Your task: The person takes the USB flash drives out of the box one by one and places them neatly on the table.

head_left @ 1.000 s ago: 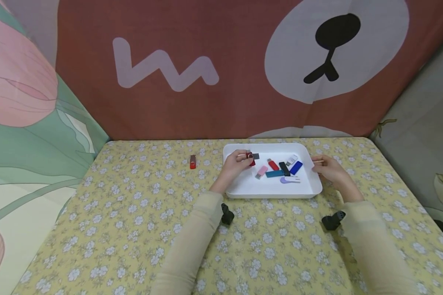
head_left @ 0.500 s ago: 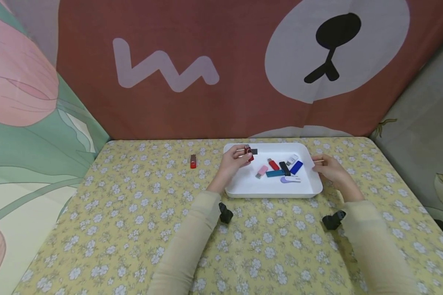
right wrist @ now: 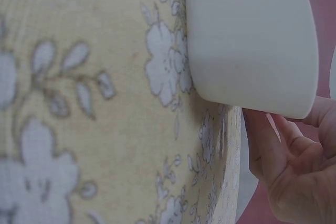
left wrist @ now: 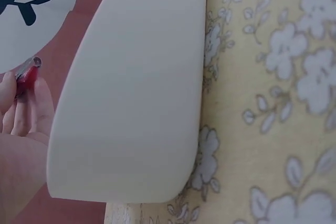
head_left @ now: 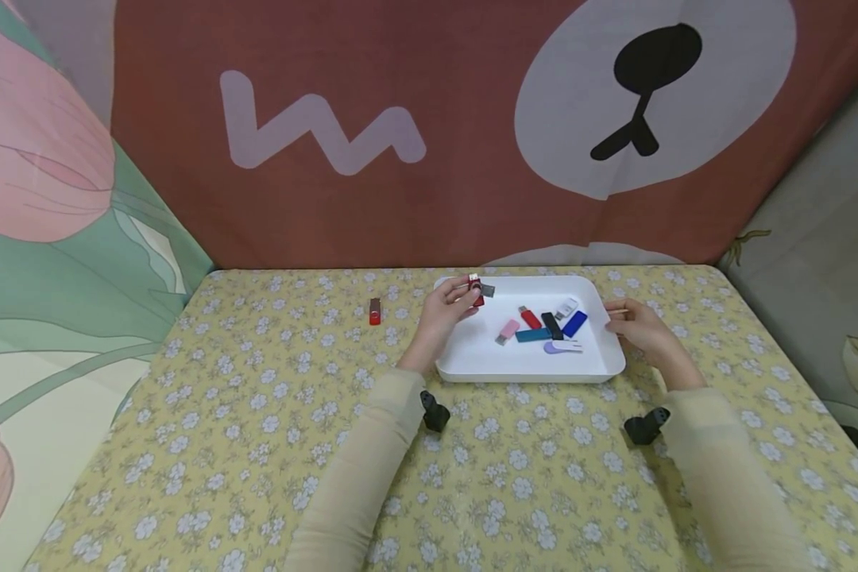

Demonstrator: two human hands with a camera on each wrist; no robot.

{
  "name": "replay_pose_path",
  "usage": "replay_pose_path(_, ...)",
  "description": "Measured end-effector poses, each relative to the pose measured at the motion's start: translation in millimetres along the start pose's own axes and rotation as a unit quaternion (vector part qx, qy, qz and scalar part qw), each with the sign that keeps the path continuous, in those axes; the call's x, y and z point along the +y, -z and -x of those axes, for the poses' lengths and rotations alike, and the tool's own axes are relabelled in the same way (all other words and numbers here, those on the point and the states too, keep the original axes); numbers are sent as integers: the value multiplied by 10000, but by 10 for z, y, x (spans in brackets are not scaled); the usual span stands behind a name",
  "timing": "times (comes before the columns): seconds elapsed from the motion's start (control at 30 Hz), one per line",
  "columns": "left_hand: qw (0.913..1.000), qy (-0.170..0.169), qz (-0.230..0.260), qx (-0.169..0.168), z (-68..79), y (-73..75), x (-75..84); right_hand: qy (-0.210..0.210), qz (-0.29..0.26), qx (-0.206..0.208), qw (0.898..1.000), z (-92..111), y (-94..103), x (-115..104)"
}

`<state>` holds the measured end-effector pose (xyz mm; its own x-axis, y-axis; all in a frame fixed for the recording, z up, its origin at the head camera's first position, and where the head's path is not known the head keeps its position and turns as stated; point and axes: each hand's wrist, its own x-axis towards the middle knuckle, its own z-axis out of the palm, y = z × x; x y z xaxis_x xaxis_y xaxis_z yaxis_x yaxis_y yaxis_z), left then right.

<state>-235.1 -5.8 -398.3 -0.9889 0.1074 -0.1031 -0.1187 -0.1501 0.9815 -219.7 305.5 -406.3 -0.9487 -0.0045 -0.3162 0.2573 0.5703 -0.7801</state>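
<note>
My left hand pinches a red USB stick with a swivel metal cover turned out to the side, above the left part of the white tray. The left wrist view shows the red USB stick between the fingertips, partly covered by them. At the tray's right end, my right hand grips the rim; in the right wrist view its thumb and fingers meet the tray wall. Inside the tray lie a pink USB stick, a red one, a teal one, a black one and a blue one.
A white USB stick and a purple one also lie in the tray. Left of the tray, another red USB stick rests on the flowered tablecloth. A printed curtain hangs behind the table.
My left hand has lifted the red USB stick slightly and drawn it left, toward the tray's far left corner. My right hand stays on the tray's rim.
</note>
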Motion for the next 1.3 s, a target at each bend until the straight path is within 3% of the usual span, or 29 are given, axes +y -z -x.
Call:
replay_pose_path(0.57,9985,2,471,286,23,81,-13,-40,-43,-21,10000,14,-1,-35)
replay_pose_path(0.8,9980,-7,539,331,6,96,5,-78,-258,159,9995,2,0,-1)
replay_pose_path(1.3,9969,120,780,72,13,136,-2,12,-20,21,10000,7,-3,-14)
